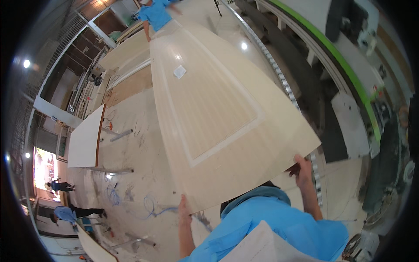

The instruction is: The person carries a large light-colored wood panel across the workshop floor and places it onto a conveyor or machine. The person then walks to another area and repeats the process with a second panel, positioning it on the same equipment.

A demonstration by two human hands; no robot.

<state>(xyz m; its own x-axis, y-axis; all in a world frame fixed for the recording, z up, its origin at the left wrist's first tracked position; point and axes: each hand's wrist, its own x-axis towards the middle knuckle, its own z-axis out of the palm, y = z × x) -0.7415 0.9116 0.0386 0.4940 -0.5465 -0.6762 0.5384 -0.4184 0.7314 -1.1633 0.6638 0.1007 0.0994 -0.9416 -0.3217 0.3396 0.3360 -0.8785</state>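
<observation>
A long pale wooden panel [209, 100], with a lighter band forming a rectangle on its face and a small white square label [179, 71] on it, stretches away from me. At its near left corner, my left hand [184, 206] grips the edge, its fingers mostly hidden. My right hand [301, 169] is closed on the near edge toward the right corner, fingers curled underneath. The panel's near edge is close in front of my body. At the far end stands a co-worker in a blue shirt [156, 16], one hand by the panel's edge.
On the right runs a long machine with a green rail [327, 48] and a toothed metal track [266, 56]. A white board [87, 139] rests on a metal stand at left. Blue hose [150, 209] lies on the floor. Two people [65, 214] are farther left.
</observation>
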